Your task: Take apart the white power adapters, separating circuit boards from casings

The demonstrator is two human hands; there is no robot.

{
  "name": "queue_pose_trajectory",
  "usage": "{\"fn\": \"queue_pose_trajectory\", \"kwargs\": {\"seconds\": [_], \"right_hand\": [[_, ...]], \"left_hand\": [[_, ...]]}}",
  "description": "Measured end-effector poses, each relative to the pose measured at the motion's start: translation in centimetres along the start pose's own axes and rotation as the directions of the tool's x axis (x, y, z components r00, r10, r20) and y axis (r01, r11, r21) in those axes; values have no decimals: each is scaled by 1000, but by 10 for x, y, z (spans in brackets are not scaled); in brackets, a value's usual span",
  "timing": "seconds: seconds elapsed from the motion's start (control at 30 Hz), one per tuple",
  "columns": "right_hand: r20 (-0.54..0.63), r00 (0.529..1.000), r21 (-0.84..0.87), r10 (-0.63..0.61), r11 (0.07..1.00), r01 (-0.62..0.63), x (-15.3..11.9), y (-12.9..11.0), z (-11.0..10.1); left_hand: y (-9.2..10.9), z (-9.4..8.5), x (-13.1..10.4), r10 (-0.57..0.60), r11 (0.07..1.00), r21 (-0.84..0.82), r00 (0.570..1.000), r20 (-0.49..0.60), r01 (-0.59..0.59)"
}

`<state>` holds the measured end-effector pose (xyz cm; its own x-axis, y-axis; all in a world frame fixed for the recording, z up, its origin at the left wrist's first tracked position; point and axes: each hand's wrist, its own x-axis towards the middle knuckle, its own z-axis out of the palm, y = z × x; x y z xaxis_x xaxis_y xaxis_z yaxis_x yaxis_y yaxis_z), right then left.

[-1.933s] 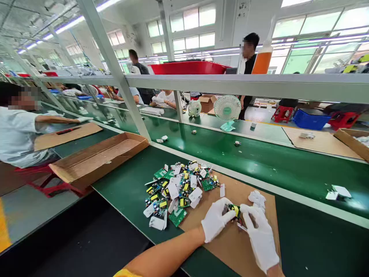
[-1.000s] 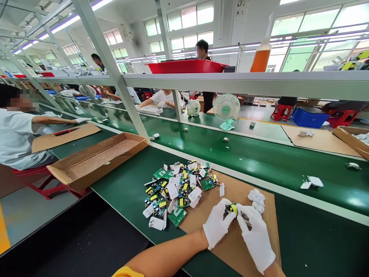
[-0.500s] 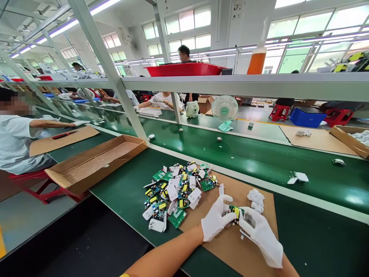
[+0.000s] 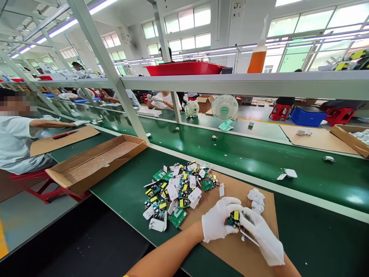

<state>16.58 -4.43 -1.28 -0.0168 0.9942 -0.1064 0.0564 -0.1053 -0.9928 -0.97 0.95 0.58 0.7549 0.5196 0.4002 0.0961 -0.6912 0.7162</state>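
Both my hands wear white gloves and meet over a sheet of brown cardboard (image 4: 221,250). Between them is a small circuit board (image 4: 234,220) with a yellow-topped component. My left hand (image 4: 217,219) grips its left side, thumb below and fingers above. On the other side, my right hand (image 4: 263,236) is closed on the board's right edge. A thin white plate (image 4: 249,237) juts out under the right fingers; how it joins the board is hidden. To the left lies a heap of circuit boards (image 4: 184,184) mixed with white plates. Crumpled white pieces (image 4: 256,201) rest just beyond my right hand.
A long open cardboard box (image 4: 98,161) stands at left. Beyond a pale rail runs a green conveyor belt (image 4: 248,157) carrying several small parts. A metal shelf (image 4: 230,82) crosses above it, holding a red tray (image 4: 184,69) and an orange bottle (image 4: 257,57). A co-worker (image 4: 17,134) sits at left.
The board has turned between my hands, and my left fingers have shifted over its top. Parts on the belt have moved left. A person behind the red tray has shifted left.
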Motion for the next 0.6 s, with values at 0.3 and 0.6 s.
{"fn": "queue_pose_trajectory", "kwargs": {"seconds": [0.3,0.6], "right_hand": [[-161,987,-29,-2,1000,-2,-25,0,11],[-136,990,102,26,995,-12,-13,-3,22]], "left_hand": [[3,6,-2,-21,994,-110,998,-53,15],[-4,17,-3,-1,994,-109,998,-59,-5]]}}
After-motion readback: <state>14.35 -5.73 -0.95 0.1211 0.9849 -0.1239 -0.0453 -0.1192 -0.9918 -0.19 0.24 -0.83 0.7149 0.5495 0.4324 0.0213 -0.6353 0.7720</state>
